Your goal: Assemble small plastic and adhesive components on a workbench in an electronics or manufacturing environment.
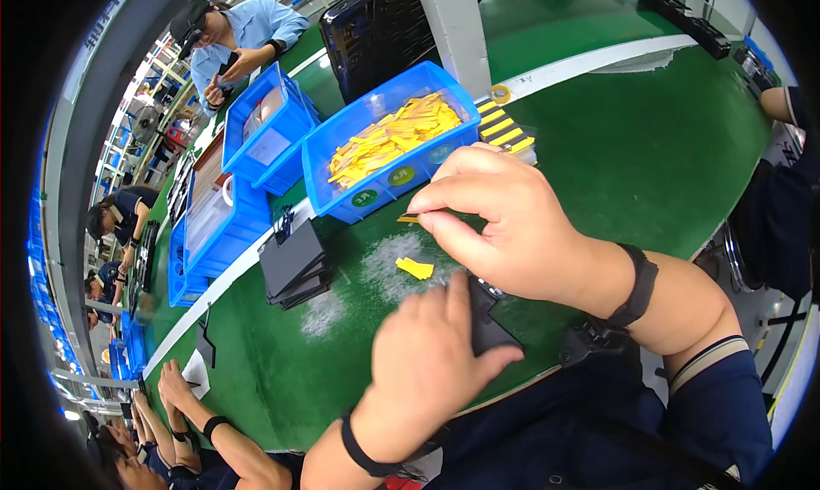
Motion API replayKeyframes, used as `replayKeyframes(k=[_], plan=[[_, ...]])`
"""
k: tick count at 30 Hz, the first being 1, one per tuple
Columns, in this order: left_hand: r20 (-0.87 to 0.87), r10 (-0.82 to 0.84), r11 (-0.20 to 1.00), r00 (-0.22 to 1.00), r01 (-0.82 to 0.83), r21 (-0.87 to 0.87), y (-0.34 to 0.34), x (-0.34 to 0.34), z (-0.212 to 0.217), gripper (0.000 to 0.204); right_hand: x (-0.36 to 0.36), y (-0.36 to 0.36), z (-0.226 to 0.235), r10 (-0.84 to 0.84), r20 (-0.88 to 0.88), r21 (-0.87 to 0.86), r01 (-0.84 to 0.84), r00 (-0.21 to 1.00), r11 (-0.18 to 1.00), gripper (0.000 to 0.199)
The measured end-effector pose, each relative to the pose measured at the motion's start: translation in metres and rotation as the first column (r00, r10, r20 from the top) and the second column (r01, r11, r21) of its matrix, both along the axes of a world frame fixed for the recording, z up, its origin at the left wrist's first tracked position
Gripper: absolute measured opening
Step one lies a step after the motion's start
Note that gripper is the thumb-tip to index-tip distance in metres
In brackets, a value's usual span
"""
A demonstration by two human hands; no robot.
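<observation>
My right hand pinches a small yellow-and-dark strip between thumb and forefinger, raised above the green table. Lower down, my left hand holds a flat black plate against the table near the front edge, with its thumb across one side and its fingers along the other. The hand covers much of the plate; a small shiny detail shows at its far end. Just beyond my left fingers lie a few loose yellow strips on a greyish, scuffed patch. A stack of black plates sits to the left.
A blue bin full of yellow strips stands ahead, with more blue bins left of it. Behind are a grey post, a black-and-yellow striped block and a tape roll. Co-workers' hands are at the left edge.
</observation>
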State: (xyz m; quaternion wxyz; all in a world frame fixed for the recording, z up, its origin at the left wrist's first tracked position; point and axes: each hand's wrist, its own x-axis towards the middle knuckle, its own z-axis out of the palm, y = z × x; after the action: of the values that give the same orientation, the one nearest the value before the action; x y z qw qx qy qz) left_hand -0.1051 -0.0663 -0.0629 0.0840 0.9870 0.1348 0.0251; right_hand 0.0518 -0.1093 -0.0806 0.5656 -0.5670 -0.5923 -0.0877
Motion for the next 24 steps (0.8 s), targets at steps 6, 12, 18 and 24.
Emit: replayKeyframes(k=[6,12,18,24], plan=[[0.073,-0.027,0.997,0.997,0.022,0.071,0.002,0.002,-0.010,0.073,-0.001,-0.002,0.001,0.004,0.045,-0.021,-0.003,0.999,1.000,0.008],[0.291,0.452,0.482,0.843,0.043,-0.875,0.037,-0.001,-0.018,0.018,-0.005,0.001,0.000,0.120,-0.193,-0.055,-0.133,0.974,0.990,0.006],[0.285,0.505,0.232,0.815,0.190,-0.954,0.036,-0.001,-0.014,0.017,-0.005,-0.001,0.000,0.091,-0.064,-0.082,-0.096,0.994,0.992,0.003],[0.298,0.495,0.277,0.816,0.177,-0.944,0.035,0.000,-0.014,0.017,-0.006,0.000,-0.002,0.086,-0.005,-0.049,-0.086,0.996,0.995,0.002]])
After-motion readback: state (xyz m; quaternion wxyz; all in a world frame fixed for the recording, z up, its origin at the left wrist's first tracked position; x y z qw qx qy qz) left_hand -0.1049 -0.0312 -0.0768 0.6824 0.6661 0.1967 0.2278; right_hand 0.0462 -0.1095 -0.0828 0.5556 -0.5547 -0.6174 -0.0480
